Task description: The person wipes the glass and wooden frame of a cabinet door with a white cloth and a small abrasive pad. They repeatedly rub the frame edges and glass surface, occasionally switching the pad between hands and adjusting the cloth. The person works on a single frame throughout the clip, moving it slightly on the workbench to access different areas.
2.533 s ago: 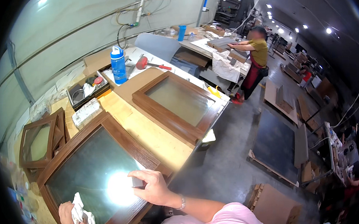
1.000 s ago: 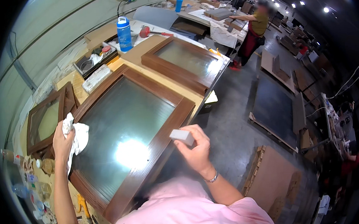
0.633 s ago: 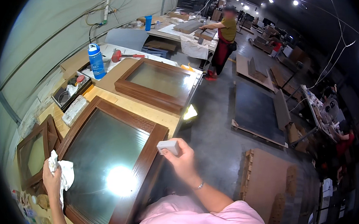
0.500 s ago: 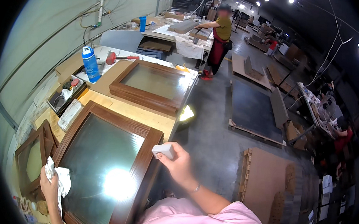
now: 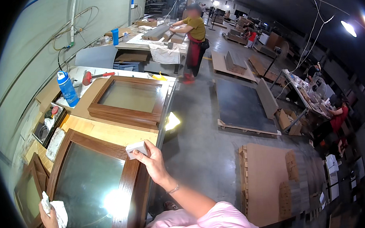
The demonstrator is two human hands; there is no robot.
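Observation:
In front of me lies a brown wood-framed door (image 5: 127,202) with a glass panel (image 5: 85,176) that reflects a bright light. My right hand (image 5: 153,161) pinches a small light grey block (image 5: 136,149) at the far right corner of the frame. Whether the block touches the wood I cannot tell. At the door's left side, my left hand (image 5: 50,222) is closed on a crumpled white cloth (image 5: 59,212), which hangs over the glass edge.
Beyond lies another glazed door (image 5: 106,110), with a blue bottle (image 5: 67,90) and red mallet (image 5: 87,78) nearby. More frames (image 5: 30,179) lean at left. A co-worker (image 5: 194,32) stands at a far bench. Pallets (image 5: 265,171) stand on the floor to the right.
My right hand has brought the block left, from beside the frame's outer edge to its far right corner. The view has turned, shifting the scene left. My left hand still holds the cloth.

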